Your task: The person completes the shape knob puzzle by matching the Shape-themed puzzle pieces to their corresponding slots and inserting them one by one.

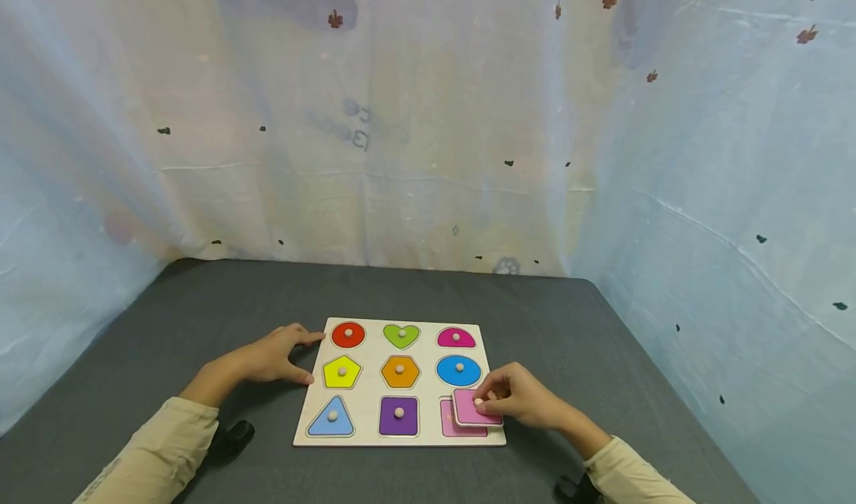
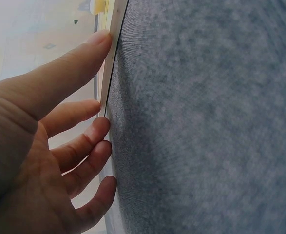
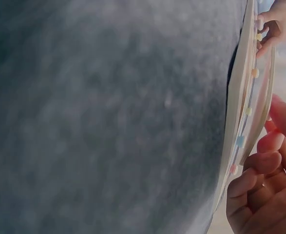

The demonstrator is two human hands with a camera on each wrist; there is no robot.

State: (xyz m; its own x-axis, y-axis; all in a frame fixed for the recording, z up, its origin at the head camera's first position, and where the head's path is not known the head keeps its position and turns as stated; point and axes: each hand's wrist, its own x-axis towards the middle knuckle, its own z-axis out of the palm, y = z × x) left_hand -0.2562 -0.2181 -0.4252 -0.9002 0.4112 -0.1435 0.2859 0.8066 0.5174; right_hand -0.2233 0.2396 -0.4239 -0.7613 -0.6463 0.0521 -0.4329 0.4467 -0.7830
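A wooden shape puzzle board (image 1: 365, 407) lies flat on the grey table. My right hand (image 1: 524, 398) pinches the small knob of a pink square puzzle piece (image 1: 468, 407), which sits raised and shifted right over its pink recess (image 1: 449, 428) at the board's near right corner. In the right wrist view this piece (image 3: 265, 92) stands tilted off the board. My left hand (image 1: 277, 355) rests against the board's left edge with fingers spread, thumb and fingertips touching the rim; in the left wrist view the thumb (image 2: 79, 61) presses that edge.
Other knobbed pieces sit in the board, among them a red circle (image 1: 341, 334), a purple square (image 1: 408, 424) and a blue oval (image 1: 451, 378). Black straps (image 1: 234, 438) hang at both wrists. Patterned curtains (image 1: 428, 154) surround the table (image 1: 568, 325).
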